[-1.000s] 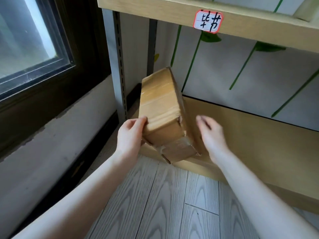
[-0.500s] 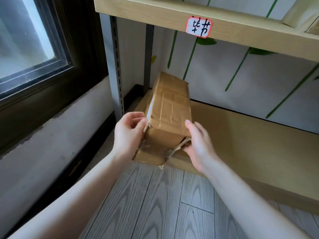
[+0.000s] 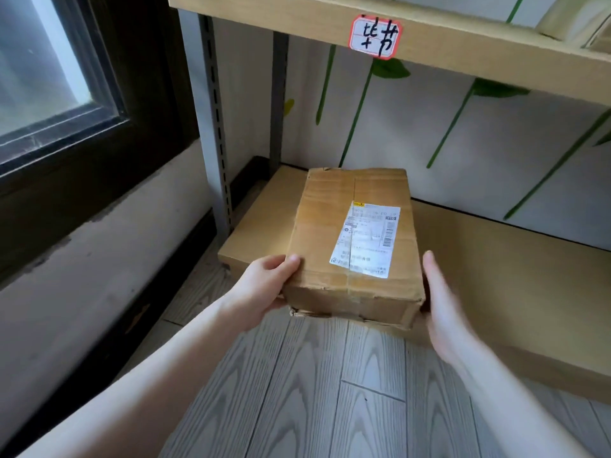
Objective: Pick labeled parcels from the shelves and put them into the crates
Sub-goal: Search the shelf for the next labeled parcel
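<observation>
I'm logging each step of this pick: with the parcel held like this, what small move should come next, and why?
Probably lift the parcel clear of the bottom shelf. The left hand and right hand flank its near corners, and the shipping label faces up.

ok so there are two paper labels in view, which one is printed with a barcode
The white shipping label on top of the cardboard parcel has the barcode. The red-bordered tag on the upper shelf edge carries only handwritten black characters.
</observation>
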### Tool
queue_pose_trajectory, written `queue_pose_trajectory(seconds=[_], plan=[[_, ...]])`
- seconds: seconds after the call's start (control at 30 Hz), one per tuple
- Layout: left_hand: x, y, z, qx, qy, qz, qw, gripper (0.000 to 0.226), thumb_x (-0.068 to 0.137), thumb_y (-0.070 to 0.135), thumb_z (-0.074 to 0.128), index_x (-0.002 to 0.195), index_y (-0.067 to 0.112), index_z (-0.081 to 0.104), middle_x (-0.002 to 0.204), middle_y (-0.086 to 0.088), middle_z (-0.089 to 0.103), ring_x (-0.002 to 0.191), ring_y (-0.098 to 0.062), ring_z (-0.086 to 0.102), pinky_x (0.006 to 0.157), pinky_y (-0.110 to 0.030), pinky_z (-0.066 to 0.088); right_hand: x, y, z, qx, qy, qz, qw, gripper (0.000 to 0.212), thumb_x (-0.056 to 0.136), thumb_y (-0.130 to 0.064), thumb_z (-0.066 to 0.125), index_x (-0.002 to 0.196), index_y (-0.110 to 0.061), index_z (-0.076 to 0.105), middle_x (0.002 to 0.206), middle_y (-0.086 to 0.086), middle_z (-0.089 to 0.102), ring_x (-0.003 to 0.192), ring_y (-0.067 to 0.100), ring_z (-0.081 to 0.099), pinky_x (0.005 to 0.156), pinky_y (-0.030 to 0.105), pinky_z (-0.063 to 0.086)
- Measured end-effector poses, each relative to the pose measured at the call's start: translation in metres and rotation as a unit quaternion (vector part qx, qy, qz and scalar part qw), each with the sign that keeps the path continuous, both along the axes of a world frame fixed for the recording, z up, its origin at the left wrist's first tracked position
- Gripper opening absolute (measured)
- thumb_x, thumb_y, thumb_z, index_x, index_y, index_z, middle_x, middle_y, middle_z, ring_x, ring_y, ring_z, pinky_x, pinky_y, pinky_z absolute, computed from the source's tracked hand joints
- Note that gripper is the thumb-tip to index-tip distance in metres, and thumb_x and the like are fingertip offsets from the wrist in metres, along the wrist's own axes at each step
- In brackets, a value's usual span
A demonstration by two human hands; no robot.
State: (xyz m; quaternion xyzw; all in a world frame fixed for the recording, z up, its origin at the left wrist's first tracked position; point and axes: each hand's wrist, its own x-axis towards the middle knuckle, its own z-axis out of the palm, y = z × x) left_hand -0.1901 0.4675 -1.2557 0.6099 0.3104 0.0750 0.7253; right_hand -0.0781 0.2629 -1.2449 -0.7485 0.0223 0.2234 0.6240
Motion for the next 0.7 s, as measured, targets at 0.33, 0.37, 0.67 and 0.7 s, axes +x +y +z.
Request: queue_pose_trajectory(seconds=[0.33, 0.37, 0.67, 0.7], plan=[[-0.009, 0.016, 0.005, 0.149, -0.089, 0.056, 0.983, 0.019, 0.093, 0.029, 0.052, 0.104, 0.025, 0.067, 0.084, 0.017, 0.070, 0.076, 0.005, 0.063, 0.071, -0.014, 0.048, -0.018, 0.029, -0.011, 0.139, 0.024, 0.022, 0.990, 0.042, 0.088, -0.035, 0.055, 0.127, -0.022, 0.052, 0.124, -0.003, 0.062, 0.113, 0.015, 0.057, 0.103, 0.041, 0.042], [-0.009, 0.018, 0.005, 0.144, -0.084, 0.073, 0.983, 0.019, 0.091, 0.030, 0.054, 0.103, 0.024, 0.067, 0.086, 0.014, 0.070, 0.079, 0.000, 0.064, 0.073, -0.018, 0.049, -0.017, 0.032, -0.010, 0.142, 0.022, 0.028, 0.989, 0.040, 0.088, -0.035, 0.055, 0.126, -0.023, 0.053, 0.123, -0.004, 0.062, 0.114, 0.015, 0.057, 0.103, 0.041, 0.041], [-0.002, 0.057, 0.010, 0.078, -0.087, 0.212, 0.970, 0.021, 0.086, 0.037, 0.060, 0.085, 0.017, 0.066, 0.080, 0.000, 0.061, 0.076, -0.013, 0.058, 0.075, -0.029, 0.049, -0.005, 0.096, -0.007, 0.101, -0.030, 0.095, 0.990, 0.015, 0.094, -0.031, 0.047, 0.098, -0.021, 0.057, 0.119, 0.002, 0.062, 0.113, 0.020, 0.056, 0.106, 0.045, 0.037], [0.000, 0.062, 0.009, 0.078, -0.075, 0.199, 0.974, 0.022, 0.089, 0.037, 0.057, 0.093, 0.017, 0.066, 0.078, 0.002, 0.062, 0.069, -0.009, 0.060, 0.067, -0.021, 0.052, -0.002, 0.101, -0.009, 0.090, -0.039, 0.096, 0.991, 0.016, 0.095, -0.029, 0.045, 0.101, -0.018, 0.056, 0.119, 0.005, 0.062, 0.112, 0.023, 0.055, 0.105, 0.045, 0.037]])
